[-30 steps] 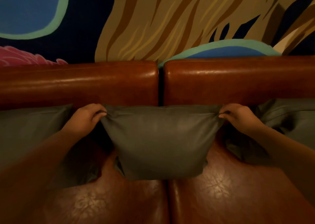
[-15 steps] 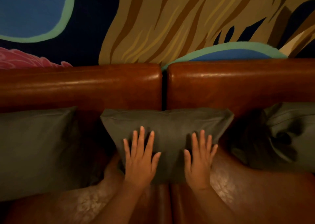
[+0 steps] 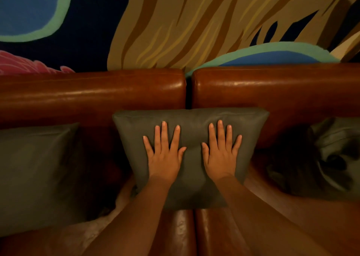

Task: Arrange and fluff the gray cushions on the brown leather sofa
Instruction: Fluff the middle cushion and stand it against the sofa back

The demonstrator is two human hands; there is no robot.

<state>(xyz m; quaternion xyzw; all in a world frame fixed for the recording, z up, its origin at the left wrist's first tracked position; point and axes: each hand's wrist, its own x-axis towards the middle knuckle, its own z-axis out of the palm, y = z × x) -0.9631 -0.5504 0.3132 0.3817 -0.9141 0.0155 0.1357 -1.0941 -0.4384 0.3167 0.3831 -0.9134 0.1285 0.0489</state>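
A gray cushion [image 3: 191,123] leans upright against the brown leather sofa's backrest [image 3: 93,94], centred over the gap between the two back sections. My left hand [image 3: 164,154] and my right hand [image 3: 221,153] lie flat on its front, fingers spread, palms pressed against the fabric, holding nothing. A second gray cushion [image 3: 37,176] stands at the left, smooth and upright. A third gray cushion [image 3: 329,158] sits at the right, crumpled and dented.
The sofa seat [image 3: 181,232] splits into two leather pads below the middle cushion. Behind the backrest rises a painted wall mural [image 3: 194,22] in tan, blue and pink.
My hands let go of the middle cushion's top corners, came to its front and slid upward across it. The cushion now stands straighter against the backrest.
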